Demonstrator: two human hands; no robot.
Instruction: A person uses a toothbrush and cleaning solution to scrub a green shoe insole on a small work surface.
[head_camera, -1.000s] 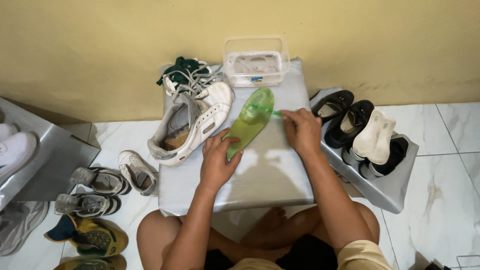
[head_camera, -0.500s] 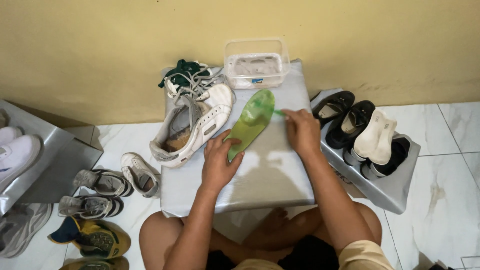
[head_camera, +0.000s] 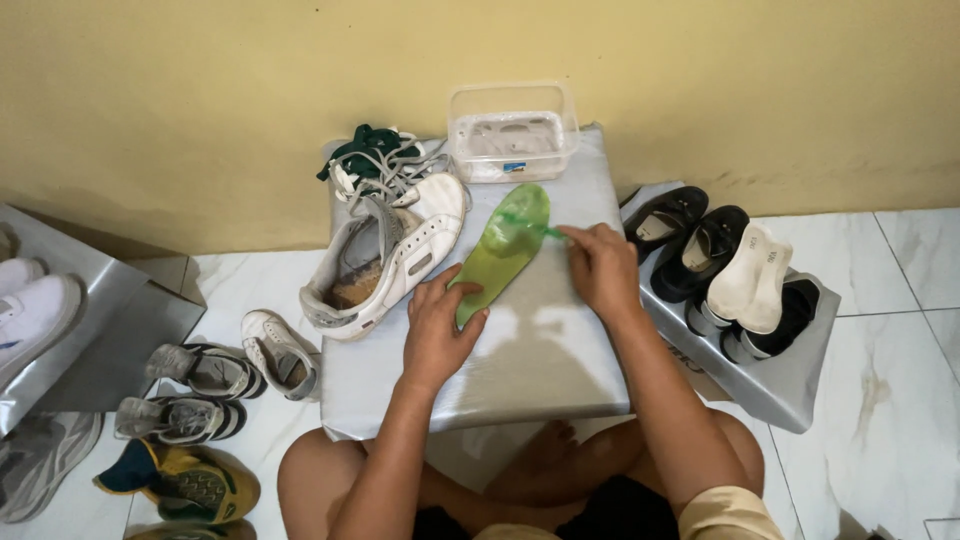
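Scene: A green insole is seen lying flat on a grey padded surface, worked on by a seated person from above.
Insole axis: Its long line runs from about 7 o'clock at the heel to 1 o'clock at the toe.
Left hand: The heel end is pinned under its fingertips; the hand is pressed down on it, fingers bent, not wrapped around it.
Right hand: It is closed on a thin green tool, whose tip is laid against the toe end; the insole lies at roughly 9 o'clock from this hand.
Nearer hand: Both touch the insole, the left at the heel, the right by the tool only.
Surroundings: A white sneaker rests just beside the insole at 9 o'clock; a clear plastic tub stands at 12 o'clock.
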